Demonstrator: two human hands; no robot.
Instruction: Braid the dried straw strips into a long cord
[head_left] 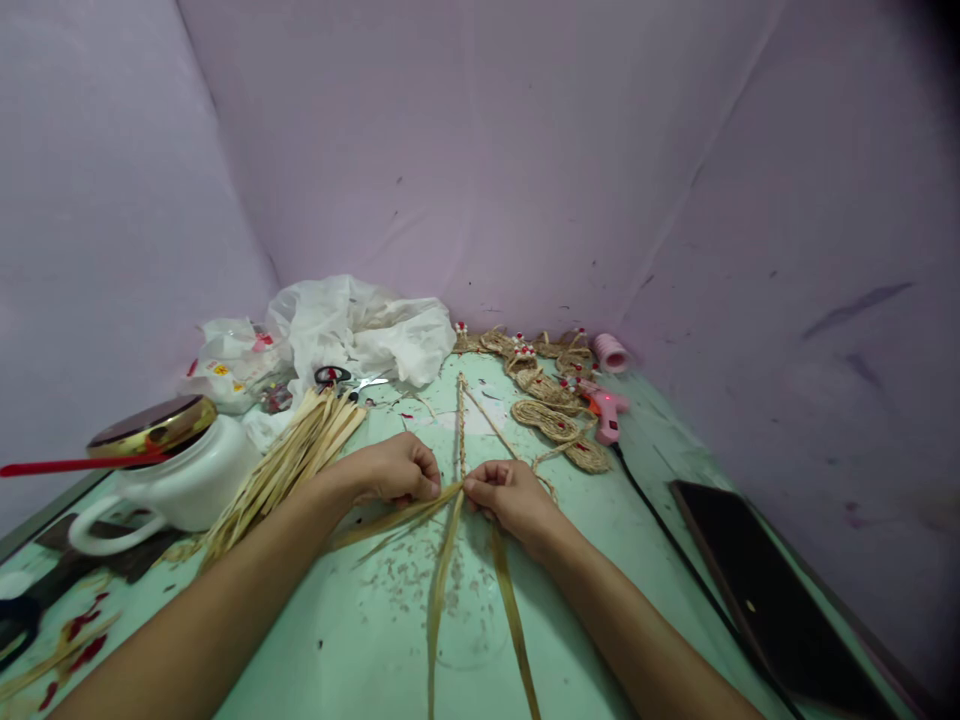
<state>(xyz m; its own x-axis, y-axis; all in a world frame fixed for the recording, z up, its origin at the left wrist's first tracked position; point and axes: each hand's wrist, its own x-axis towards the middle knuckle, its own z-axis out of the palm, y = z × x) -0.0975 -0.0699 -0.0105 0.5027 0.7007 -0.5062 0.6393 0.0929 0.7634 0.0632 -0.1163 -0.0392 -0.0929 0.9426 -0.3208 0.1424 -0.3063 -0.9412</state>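
Note:
A narrow straw braid [461, 425] runs up the middle of the table, and its loose strips fan out at the near end. My left hand [405, 468] is closed in a pinch on a straw strip [409, 515] pulled off to the left. Right beside the braid's near end, my right hand [514, 500] pinches the straw where the strips meet. One long strip [442, 590] hangs toward me from the braid, and another strip [510, 610] trails from under my right hand. A bundle of dry straw strips [289, 460] lies beyond my left forearm.
At left stand a white pot [206, 480] with a gold-rimmed round object [154, 425] on it, and scissors [334, 377]. White plastic bags [360, 325] sit behind. At right are coiled braided pieces [551, 422], a pink glue gun [609, 410] with a black cord, and a dark flat device [772, 590].

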